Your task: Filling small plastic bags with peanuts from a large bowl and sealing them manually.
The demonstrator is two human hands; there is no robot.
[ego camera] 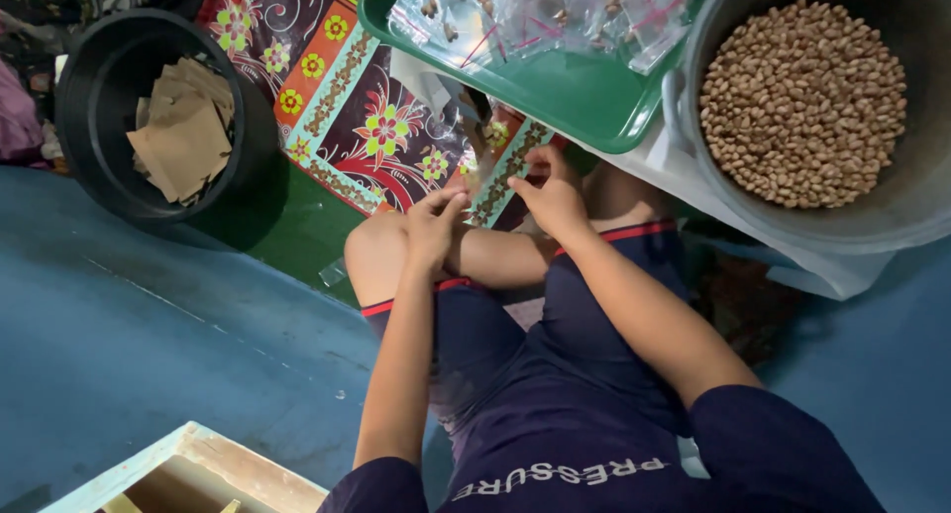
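I see both hands meet at the centre of the frame, above the bent knees. My left hand [433, 226] and right hand [552, 196] each pinch an edge of a small clear plastic bag [482, 171], so each grip is closed on it; the bag hangs between the fingertips, thin and hard to make out against the floral mat [347, 107] behind it. I cannot tell whether anything is inside it.

Judging from this hold, the film could slip from a fingertip pinch, and a tilted mouth would let any contents drop onto the mat or the blue floor [149, 335].

Just above the hands, at the upper middle, a green tray [584, 102] carries more clear bags. At the upper right a grey basin [892, 216] holds a heap of peanuts [802, 102], close enough that an elbow could knock it. At the upper left a black bucket [89, 147] holds brown paper pieces [183, 142], well apart.
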